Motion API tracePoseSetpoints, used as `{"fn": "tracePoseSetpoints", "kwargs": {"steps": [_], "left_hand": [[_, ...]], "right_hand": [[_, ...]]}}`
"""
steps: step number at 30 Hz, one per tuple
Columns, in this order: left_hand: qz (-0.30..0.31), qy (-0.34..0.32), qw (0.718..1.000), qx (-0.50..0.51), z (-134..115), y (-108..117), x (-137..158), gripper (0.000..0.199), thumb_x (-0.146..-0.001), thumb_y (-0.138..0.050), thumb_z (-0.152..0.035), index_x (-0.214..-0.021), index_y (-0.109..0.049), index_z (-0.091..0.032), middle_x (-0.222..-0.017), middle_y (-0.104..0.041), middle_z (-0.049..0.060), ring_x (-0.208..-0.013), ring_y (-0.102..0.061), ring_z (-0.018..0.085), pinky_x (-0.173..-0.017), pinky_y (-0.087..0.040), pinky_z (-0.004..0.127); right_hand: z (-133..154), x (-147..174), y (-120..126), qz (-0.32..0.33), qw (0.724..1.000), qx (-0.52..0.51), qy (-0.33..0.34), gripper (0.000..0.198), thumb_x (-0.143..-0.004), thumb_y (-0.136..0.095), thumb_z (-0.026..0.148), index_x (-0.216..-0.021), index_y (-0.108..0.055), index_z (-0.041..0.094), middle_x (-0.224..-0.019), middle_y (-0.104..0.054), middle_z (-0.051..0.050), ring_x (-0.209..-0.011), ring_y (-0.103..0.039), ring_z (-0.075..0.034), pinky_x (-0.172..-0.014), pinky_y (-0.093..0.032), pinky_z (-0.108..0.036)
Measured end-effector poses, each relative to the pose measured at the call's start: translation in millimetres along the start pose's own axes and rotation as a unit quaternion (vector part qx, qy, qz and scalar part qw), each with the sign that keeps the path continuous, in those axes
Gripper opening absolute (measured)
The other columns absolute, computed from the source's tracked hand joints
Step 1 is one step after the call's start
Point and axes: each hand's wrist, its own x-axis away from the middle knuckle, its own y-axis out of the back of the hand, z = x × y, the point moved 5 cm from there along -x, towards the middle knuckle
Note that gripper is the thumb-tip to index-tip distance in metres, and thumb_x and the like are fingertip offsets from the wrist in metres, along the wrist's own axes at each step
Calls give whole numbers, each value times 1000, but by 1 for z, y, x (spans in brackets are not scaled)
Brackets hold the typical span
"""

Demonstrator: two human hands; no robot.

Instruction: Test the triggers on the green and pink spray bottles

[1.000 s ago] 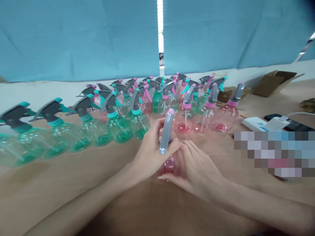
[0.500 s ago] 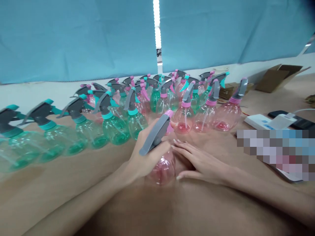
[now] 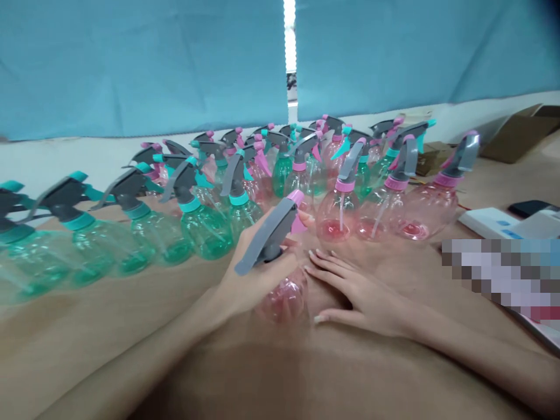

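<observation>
Head view: pink spray bottle [image 3: 284, 303] on counter [image 3: 131, 312] held by left hand [image 3: 247, 289], fingers wrapped below trigger head [image 3: 268, 234]; right hand [image 3: 361, 291] spread just beside. Judged light, slick, thin-walled; best gripped at neck.

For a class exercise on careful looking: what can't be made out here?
All in the head view:
Neck of the held pink spray bottle: mostly behind the left hand.
Leftmost green spray bottle: cut off by left edge.
Far-right cardboard box: cut off by right edge.
Whatever the pixelated patch covers.
</observation>
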Motion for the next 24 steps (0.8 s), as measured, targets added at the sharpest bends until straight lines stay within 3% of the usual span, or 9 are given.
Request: {"fn": "tracePoseSetpoints", "kwargs": {"steps": [10, 14, 20, 24], "left_hand": [[14, -2, 998, 60, 1, -5, 0, 30, -74, -52, -21, -103, -56, -24, -69, -43, -5, -63, -47, 14, -61, -46, 27], [-5, 0, 1000, 28, 0, -4, 2, 14, -73, -52, -22, -87, -50, -25, -69, -48, -4, -61, -50, 15, -64, -51, 29], [7, -14, 999, 30, -3, -2, 3, 24, -73, -51, -20, -96, -58, -25, -74, -60, -3, -69, -60, 18, -69, -57, 31], [29, -29, 999, 35, -5, 1, 2, 25, -72, -50, -19, -95, -60, -22, -74, -60, -2, -65, -58, 16, -62, -53, 28]], "right_hand": [[-3, 3, 4, 11, 1000, 1, -4, 77, -87, -63, 56, -152, -34, 25, -157, -33, -10, -144, -29, -33, -114, -31, -58], [-3, 4, 5, 35, 999, 14, -16, 73, -91, -58, 57, -151, -37, 22, -157, -30, -11, -145, -26, -32, -114, -30, -58], [-7, 7, 3, 31, 999, 20, -13, 67, -93, -55, 54, -150, -39, 23, -157, -32, -10, -145, -27, -31, -115, -31, -57], [-8, 7, 2, 19, 1000, 14, -15, 64, -94, -55, 52, -149, -39, 24, -157, -32, -9, -145, -28, -31, -114, -31, -58]]}}
